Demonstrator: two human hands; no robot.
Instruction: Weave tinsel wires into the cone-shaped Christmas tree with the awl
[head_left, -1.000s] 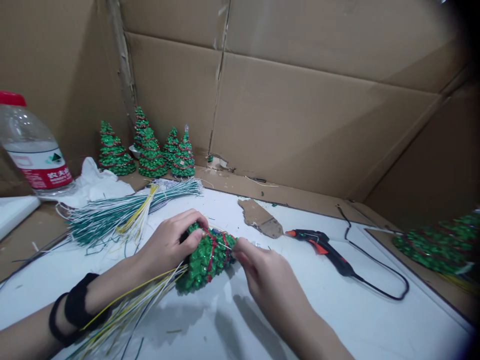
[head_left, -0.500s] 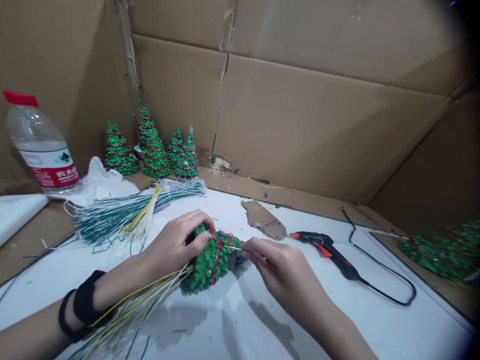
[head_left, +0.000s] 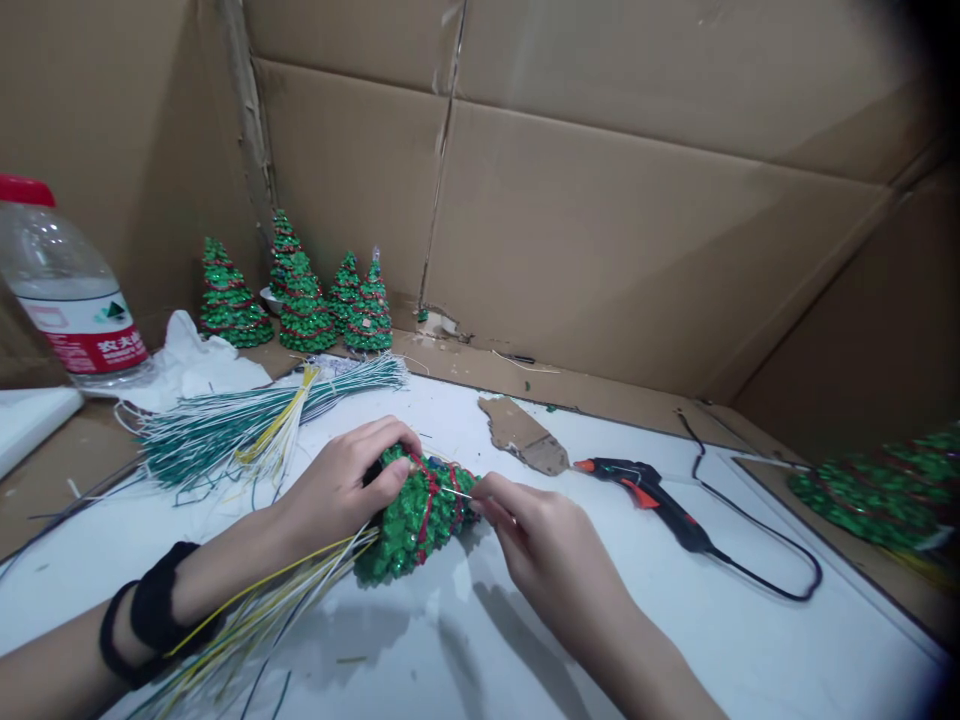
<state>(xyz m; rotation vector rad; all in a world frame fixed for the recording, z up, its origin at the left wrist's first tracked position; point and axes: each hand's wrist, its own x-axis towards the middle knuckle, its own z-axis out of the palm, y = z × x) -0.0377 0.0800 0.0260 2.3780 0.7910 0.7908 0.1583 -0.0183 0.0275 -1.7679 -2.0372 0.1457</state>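
My left hand (head_left: 352, 475) is closed round a small green Christmas tree (head_left: 409, 520) with red garland, tilted on its side above the white board. Yellow, white and green wires (head_left: 300, 590) trail from its base end toward my left forearm. In my right hand (head_left: 532, 525) I pinch a thin metal tool, perhaps tweezers or a needle (head_left: 456, 492); its tip touches the red garland on the tree's side. My right fingers hide the rest of it, and part of the treetop too.
A black and orange glue gun (head_left: 652, 500) lies at right, its nozzle by a cardboard scrap (head_left: 523, 435). Behind my left hand is a bundle of green and white wires (head_left: 217, 430). Several finished trees (head_left: 306, 310) and a water bottle (head_left: 71, 300) stand farther back; another tree (head_left: 862, 495) lies far right.
The whole view has shifted slightly, so everything sits a little farther left. My hands keep the same grips, with the tool's tip still at the garland.
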